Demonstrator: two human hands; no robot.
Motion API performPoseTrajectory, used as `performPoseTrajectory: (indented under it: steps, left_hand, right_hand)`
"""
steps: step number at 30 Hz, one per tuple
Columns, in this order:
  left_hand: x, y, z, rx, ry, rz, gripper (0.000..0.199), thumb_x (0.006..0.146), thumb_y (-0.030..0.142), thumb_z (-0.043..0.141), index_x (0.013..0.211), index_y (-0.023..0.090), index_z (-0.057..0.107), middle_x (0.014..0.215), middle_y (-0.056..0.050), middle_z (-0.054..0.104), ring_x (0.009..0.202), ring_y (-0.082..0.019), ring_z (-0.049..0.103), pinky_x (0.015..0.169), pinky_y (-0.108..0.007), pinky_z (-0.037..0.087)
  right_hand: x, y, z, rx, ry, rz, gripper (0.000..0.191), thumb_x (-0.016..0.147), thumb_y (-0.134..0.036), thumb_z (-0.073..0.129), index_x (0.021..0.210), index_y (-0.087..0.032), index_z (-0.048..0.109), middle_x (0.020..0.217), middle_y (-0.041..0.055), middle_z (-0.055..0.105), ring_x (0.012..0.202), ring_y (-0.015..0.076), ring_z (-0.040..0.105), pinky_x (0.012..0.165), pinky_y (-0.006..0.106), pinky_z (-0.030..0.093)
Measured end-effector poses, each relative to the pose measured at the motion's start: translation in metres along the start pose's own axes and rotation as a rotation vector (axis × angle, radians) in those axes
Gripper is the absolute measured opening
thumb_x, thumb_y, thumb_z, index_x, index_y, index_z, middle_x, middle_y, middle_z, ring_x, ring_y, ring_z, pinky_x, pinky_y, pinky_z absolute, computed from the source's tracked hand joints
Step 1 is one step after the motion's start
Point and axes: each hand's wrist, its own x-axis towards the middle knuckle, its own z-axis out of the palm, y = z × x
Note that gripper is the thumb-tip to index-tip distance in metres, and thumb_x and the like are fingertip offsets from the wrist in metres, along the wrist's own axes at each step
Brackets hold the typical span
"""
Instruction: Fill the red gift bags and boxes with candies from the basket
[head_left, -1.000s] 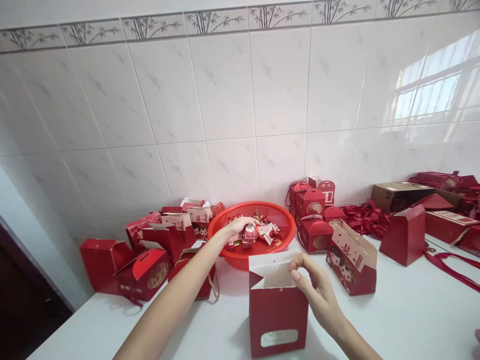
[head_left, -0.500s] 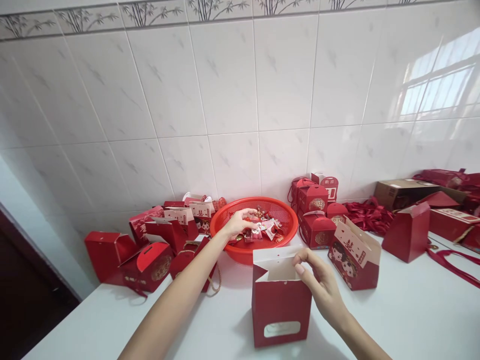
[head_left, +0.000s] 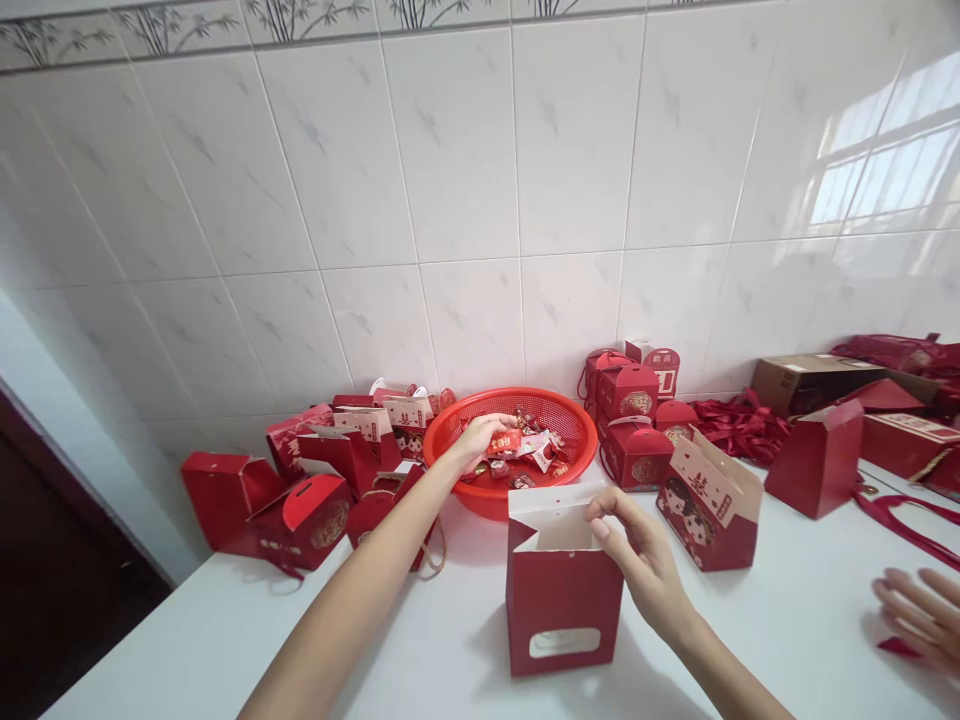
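Observation:
My left hand (head_left: 480, 441) reaches over the red plastic basket (head_left: 450, 425), its fingers closed on a red wrapped candy (head_left: 505, 441). More wrapped candies (head_left: 541, 452) lie below it in the basket. In front of the basket a dark red paper gift box (head_left: 564, 600) stands upright with its top open and an oval window low on its near side. My right hand (head_left: 637, 550) pinches the box's upper right edge between thumb and fingers.
Folded red gift boxes (head_left: 304, 520) stand in a group at the left. Stacked red boxes (head_left: 636, 455), a pink-topped box (head_left: 709, 505), red ribbons (head_left: 739, 428) and a brown carton (head_left: 795, 385) are at the right. Another person's hand (head_left: 919, 610) shows at the right edge above the white table (head_left: 420, 660).
My left hand now holds a red candy lifted from the pile. My right hand stays on the box. Another person's hand has come into view at the right.

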Motion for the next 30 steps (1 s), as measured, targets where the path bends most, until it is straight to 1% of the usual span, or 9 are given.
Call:
performPoseTrajectory:
  steps: [5,7,11,16,19,22,25,27,30]
  left_hand:
    - [0.002,-0.002,0.0,0.005,-0.032,0.001,0.035,0.067,-0.001,0.053,0.093,0.013,0.071,0.099,-0.009,0.074,0.088,-0.018,0.07,0.083,-0.031,0.056]
    - [0.002,-0.004,0.0,0.011,-0.045,0.016,0.036,0.065,-0.003,0.055,0.093,0.012,0.07,0.103,-0.011,0.074,0.094,-0.021,0.07,0.085,-0.032,0.057]
    - [0.004,-0.005,-0.001,0.024,-0.048,0.052,0.039,0.062,-0.008,0.056,0.092,0.013,0.069,0.116,-0.013,0.072,0.119,-0.026,0.063,0.092,-0.033,0.055]
    - [0.006,-0.007,-0.002,0.032,-0.048,0.067,0.052,0.057,-0.013,0.051,0.098,0.014,0.069,0.129,-0.013,0.067,0.133,-0.029,0.053,0.102,-0.036,0.05]
    - [0.006,-0.008,-0.001,0.043,-0.044,0.072,0.058,0.056,-0.014,0.049,0.103,0.015,0.068,0.138,-0.012,0.06,0.139,-0.029,0.047,0.099,-0.033,0.052]
    - [0.006,-0.009,0.0,0.06,-0.038,0.061,0.065,0.056,-0.014,0.05,0.112,0.017,0.067,0.144,-0.012,0.055,0.141,-0.029,0.044,0.087,-0.027,0.056]
    - [0.005,-0.011,-0.001,0.086,-0.02,0.031,0.072,0.055,-0.012,0.054,0.12,0.018,0.065,0.146,-0.012,0.053,0.13,-0.029,0.054,0.073,-0.021,0.056]
    - [0.005,-0.013,-0.002,0.104,0.005,0.004,0.078,0.054,-0.012,0.056,0.126,0.018,0.062,0.148,-0.014,0.05,0.109,-0.024,0.066,0.062,-0.019,0.054]
    - [0.006,-0.015,-0.003,0.124,0.051,-0.04,0.085,0.054,-0.01,0.06,0.135,0.016,0.056,0.141,-0.019,0.055,0.08,-0.015,0.068,0.052,-0.018,0.049]
  right_hand:
    - [0.001,0.0,0.0,-0.005,0.007,-0.007,0.022,0.095,-0.036,0.052,0.079,-0.021,0.057,0.075,-0.0005,0.057,0.068,0.0147,0.05,0.061,0.024,0.039]
    - [0.002,0.001,0.0,-0.007,0.009,-0.008,0.022,0.095,-0.035,0.052,0.079,-0.021,0.057,0.075,-0.0005,0.057,0.068,0.0147,0.051,0.061,0.024,0.039]
    - [0.001,0.002,0.0,-0.004,0.005,-0.003,0.021,0.095,-0.035,0.053,0.08,-0.021,0.057,0.075,-0.0005,0.057,0.068,0.0147,0.051,0.062,0.024,0.039]
    - [0.001,0.002,0.0,0.002,0.001,0.004,0.022,0.096,-0.036,0.053,0.08,-0.021,0.056,0.076,-0.0005,0.056,0.068,0.0145,0.05,0.061,0.024,0.038]
    - [0.0,0.001,-0.001,0.003,-0.001,0.006,0.023,0.096,-0.036,0.053,0.08,-0.021,0.056,0.075,-0.0007,0.056,0.068,0.0143,0.05,0.061,0.024,0.038]
    - [0.0,0.001,-0.002,0.001,0.001,0.011,0.023,0.096,-0.037,0.053,0.08,-0.021,0.057,0.075,-0.0007,0.055,0.068,0.0144,0.049,0.06,0.025,0.038]
    - [-0.001,0.001,-0.002,0.0,0.006,0.019,0.023,0.096,-0.037,0.053,0.081,-0.021,0.057,0.075,-0.0006,0.056,0.068,0.0145,0.05,0.06,0.025,0.038]
    - [-0.001,0.001,-0.002,-0.001,0.007,0.02,0.023,0.096,-0.037,0.053,0.081,-0.021,0.057,0.075,-0.0007,0.056,0.067,0.0143,0.05,0.059,0.025,0.038]
    - [-0.001,0.0,-0.001,-0.003,0.008,0.021,0.023,0.096,-0.038,0.052,0.081,-0.021,0.058,0.075,-0.0009,0.056,0.066,0.0139,0.049,0.058,0.024,0.037]
